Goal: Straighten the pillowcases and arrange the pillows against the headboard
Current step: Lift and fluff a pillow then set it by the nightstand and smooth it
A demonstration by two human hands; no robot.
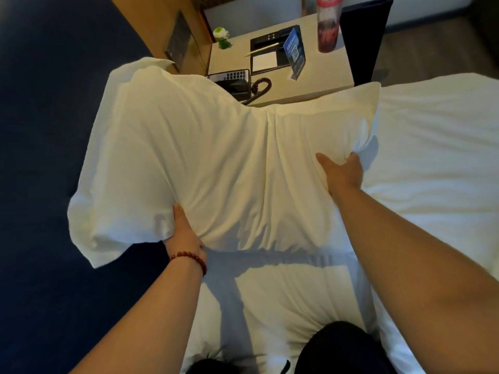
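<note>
Both bare forearms reach forward from the bottom of the view, the left from the lower left and the right from the lower right, converging slightly. The left grip (186, 230) holds the near edge of the pillow (216, 163) from below, with the thumb pointing up against the fabric and the other fingers hidden underneath. A red bead bracelet (190, 259) circles that wrist. The right grip (343, 172) sits farther forward, thumb spread to the left, fingers curled into a bunch of the fabric.
</note>
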